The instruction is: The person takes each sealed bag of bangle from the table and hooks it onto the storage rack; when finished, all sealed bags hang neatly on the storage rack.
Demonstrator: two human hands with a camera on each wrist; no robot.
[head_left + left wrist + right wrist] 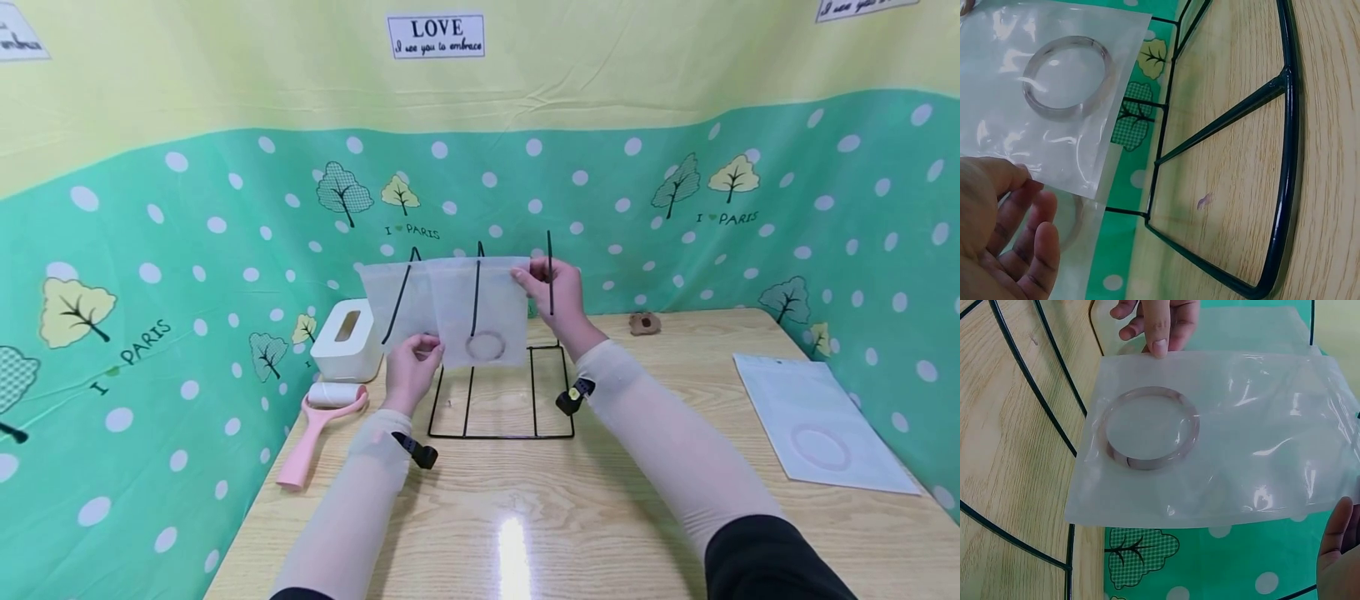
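A frosted plastic bag point(504, 304) with a pale translucent bangle point(1152, 428) inside is held up at the black wire rack point(501, 437). My left hand point(412, 367) pinches its lower left corner between thumb and finger. Its upper right edge is gripped by my right hand point(557, 292), partly crossed by a rack prong. Another prong point(476, 296) runs in front of the bag in the head view. Behind and left of it hangs a second frosted bag point(384, 292), with a faint ring showing through in the left wrist view.
At the left stand a white tissue box point(349, 354) and a pink lint roller point(307, 446). A flat bag point(832, 417) with a ring inside lies on the right of the wooden table point(615, 517). A small brown object point(644, 324) sits near the back edge.
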